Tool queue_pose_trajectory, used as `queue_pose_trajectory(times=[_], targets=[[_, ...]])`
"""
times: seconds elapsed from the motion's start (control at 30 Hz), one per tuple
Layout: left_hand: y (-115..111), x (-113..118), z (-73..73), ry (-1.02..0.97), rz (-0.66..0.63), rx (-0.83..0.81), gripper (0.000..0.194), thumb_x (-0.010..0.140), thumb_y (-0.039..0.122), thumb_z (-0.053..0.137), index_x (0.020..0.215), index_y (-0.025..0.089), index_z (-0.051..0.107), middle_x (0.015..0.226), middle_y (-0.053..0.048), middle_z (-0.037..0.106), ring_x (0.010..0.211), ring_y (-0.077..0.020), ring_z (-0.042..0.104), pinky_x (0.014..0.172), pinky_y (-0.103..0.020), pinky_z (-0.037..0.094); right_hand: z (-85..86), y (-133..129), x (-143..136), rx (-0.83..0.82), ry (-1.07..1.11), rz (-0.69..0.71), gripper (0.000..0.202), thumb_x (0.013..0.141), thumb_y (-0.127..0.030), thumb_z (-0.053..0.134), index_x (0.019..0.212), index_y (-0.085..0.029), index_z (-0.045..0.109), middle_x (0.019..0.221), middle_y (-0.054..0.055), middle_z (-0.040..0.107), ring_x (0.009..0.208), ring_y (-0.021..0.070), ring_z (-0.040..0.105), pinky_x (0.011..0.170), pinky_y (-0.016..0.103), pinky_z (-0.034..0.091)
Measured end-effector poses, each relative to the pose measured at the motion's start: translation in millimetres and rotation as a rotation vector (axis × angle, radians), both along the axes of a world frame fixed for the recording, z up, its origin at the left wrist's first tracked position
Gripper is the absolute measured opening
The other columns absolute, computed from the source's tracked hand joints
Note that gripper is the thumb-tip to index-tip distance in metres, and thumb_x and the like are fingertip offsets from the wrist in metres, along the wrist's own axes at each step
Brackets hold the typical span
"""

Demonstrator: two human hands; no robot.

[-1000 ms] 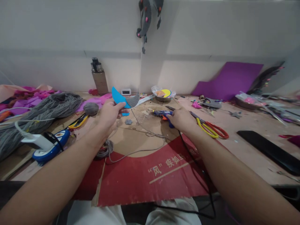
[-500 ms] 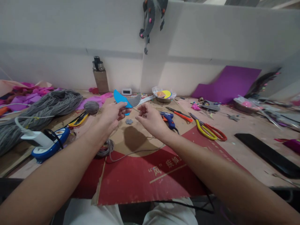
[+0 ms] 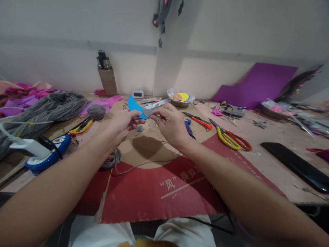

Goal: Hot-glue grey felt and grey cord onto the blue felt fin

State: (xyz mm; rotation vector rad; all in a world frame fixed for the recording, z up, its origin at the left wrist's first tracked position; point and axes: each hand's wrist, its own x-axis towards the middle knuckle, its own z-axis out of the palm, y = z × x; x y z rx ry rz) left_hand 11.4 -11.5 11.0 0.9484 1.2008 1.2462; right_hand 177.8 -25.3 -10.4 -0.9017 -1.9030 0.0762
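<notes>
A crescent-shaped piece (image 3: 135, 106) is held up over the cardboard. Its left part is bright blue; its right part is covered in grey yarn (image 3: 151, 110). My left hand (image 3: 125, 123) pinches the crescent from below, near where blue meets grey. At the grey end, my right hand (image 3: 170, 122) has thumb and fingers pressed together on the yarn; the exact grip is partly hidden. A loose grey strand runs across the cardboard from a small yarn bundle (image 3: 113, 160) under my left forearm. A small grey piece (image 3: 139, 128) lies beneath my hands.
Red and tan cardboard (image 3: 144, 199) covers the front. Right of my hands lie a blue glue gun (image 3: 189, 129), orange-handled scissors (image 3: 202, 122) and yellow-and-red-handled scissors (image 3: 232, 138). A yarn ball (image 3: 96, 112), grey skein (image 3: 48, 111) and blue power strip (image 3: 48, 156) are left.
My right hand has moved up and closed in on the crescent's grey end. The crescent has turned slightly, and the camera view has tipped down a little.
</notes>
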Motion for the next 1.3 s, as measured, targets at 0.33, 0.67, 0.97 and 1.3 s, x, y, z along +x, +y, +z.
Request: queue_pose_trajectory(times=[0.33,0.67,0.97,1.3], targets=[[-3,5,-0.2,0.069,-0.141,-0.076,0.011,0.071,0.005,0.062,0.063,0.011,0.058,0.056,-0.006,0.063,0.046,-0.0112,0.062,0.035,-0.014,0.031,-1.7,7,4,-0.052,-0.025,-0.015,0.008,0.088,-0.021,0.060,0.084,-0.021,0.067,0.083,0.004,0.061,0.080,0.0168,0.055,0.074,0.030,0.042],[-3,0,0.2,0.023,-0.235,-0.053,0.008,0.072,0.008,0.064,0.065,0.011,0.062,0.056,-0.008,0.065,0.051,-0.0116,0.063,0.039,-0.014,0.036,-6.7,12,8,-0.238,0.182,0.042,0.007,0.083,-0.023,0.064,0.080,-0.017,0.068,0.072,0.001,0.060,0.066,0.0129,0.047,0.064,0.028,0.037],[-4,2,4.1,0.101,-0.246,-0.034,0.008,0.070,0.008,0.064,0.063,0.012,0.064,0.055,-0.009,0.066,0.049,-0.0116,0.062,0.038,-0.013,0.036,-7.0,13,9,-0.318,0.239,0.090,0.009,0.083,-0.025,0.063,0.079,-0.018,0.065,0.073,0.001,0.061,0.067,0.0124,0.049,0.064,0.027,0.038],[-1,-2,3.8,0.003,-0.159,-0.080,0.011,0.074,0.004,0.059,0.066,0.009,0.062,0.054,-0.007,0.065,0.047,-0.0102,0.062,0.037,-0.012,0.038,-2.7,8,10,-0.230,0.183,0.111,0.009,0.085,-0.027,0.061,0.081,-0.019,0.064,0.072,0.000,0.056,0.066,0.0124,0.045,0.064,0.028,0.037]])
